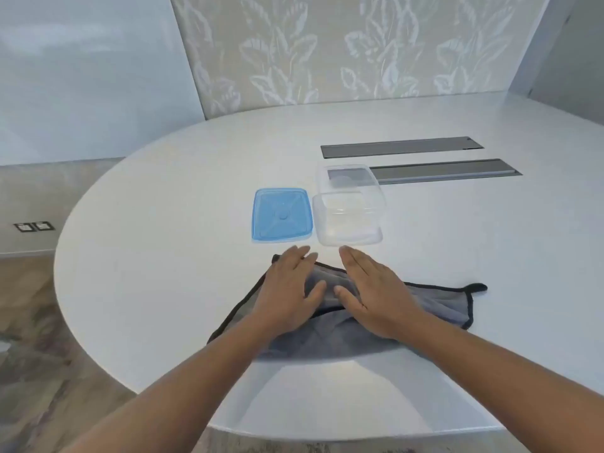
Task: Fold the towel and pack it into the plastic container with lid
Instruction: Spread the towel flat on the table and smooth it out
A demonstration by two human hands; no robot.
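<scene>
Straight fingers (302, 258) of both hands pressed the rumpled grey black-edged towel (434, 304); wrinkles could spoil the fold.

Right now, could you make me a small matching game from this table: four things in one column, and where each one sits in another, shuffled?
Things:
1. grey towel with black edging
2. blue square plastic lid
3. clear plastic container
4. two dark slots in the table

Places:
A. left of the container
B. under both flat hands
C. farthest from the person
D. right of the lid, open

Pairs: 1-B, 2-A, 3-D, 4-C
</scene>
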